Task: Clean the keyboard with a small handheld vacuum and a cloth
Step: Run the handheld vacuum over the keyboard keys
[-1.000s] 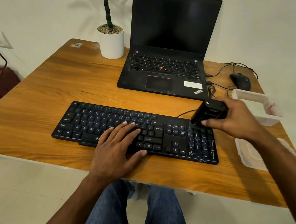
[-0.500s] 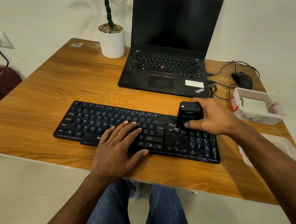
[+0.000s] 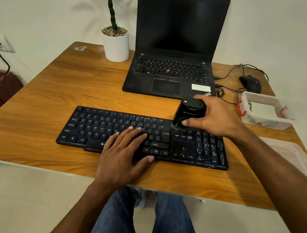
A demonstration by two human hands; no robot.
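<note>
A black keyboard (image 3: pixel 94 127) lies across the near half of the wooden table (image 3: pixel 53 84). My left hand (image 3: pixel 125 152) rests flat on its lower middle keys, fingers spread, holding nothing. My right hand (image 3: pixel 216 118) grips a small black handheld vacuum (image 3: pixel 187 111), which stands with its lower end on the keyboard's top row, just left of the number pad. A pale folded cloth (image 3: pixel 262 110) lies inside a clear plastic box (image 3: pixel 266 123) at the right.
A black open laptop (image 3: pixel 176 45) stands behind the keyboard, with a white potted plant (image 3: pixel 116 47) to its left. A black mouse (image 3: pixel 251 83) and cables lie at the back right. A clear lid (image 3: pixel 293 156) lies near the right edge.
My right hand has carried the vacuum leftward along the keyboard's top row, from the number pad's far corner to just left of the pad. My left hand has stayed put.
</note>
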